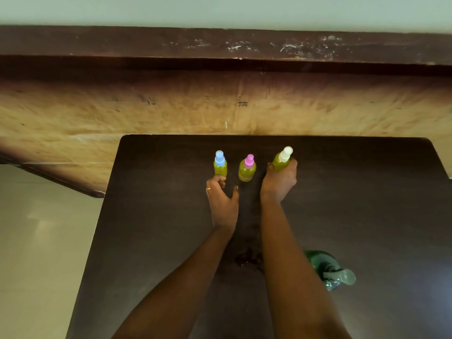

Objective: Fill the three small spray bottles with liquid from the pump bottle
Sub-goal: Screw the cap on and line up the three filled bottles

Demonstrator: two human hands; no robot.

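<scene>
Nearest, beside the right forearm: green pump bottle (pixel 327 270), upright on the dark table (pixel 367 204), untouched. Farther out, a row, all capped and yellow-green with liquid. Right hand (pixel 280 178) wrapped round the white-capped bottle (pixel 281 160). Left hand (pixel 221 199) curled at the foot of the blue-capped bottle (pixel 220 165); holding or merely touching, impossible to tell. Pink-capped bottle (pixel 247 168) between, free. Filling seemingly done; next, probably setting down and letting go. Wet smear (pixel 247 259) between the forearms; wooden panel (pixel 171 111) behind.

- Seemingly a room in a home.
- A dark wooden table (pixel 146 216) stands against a worn, scratched wooden board (pixel 171 113).
- Pale glossy floor (pixel 36 241) at left; plain pale wall (pixel 220 11) far.
- A household-type green pump bottle (pixel 322 263) at near right.
</scene>
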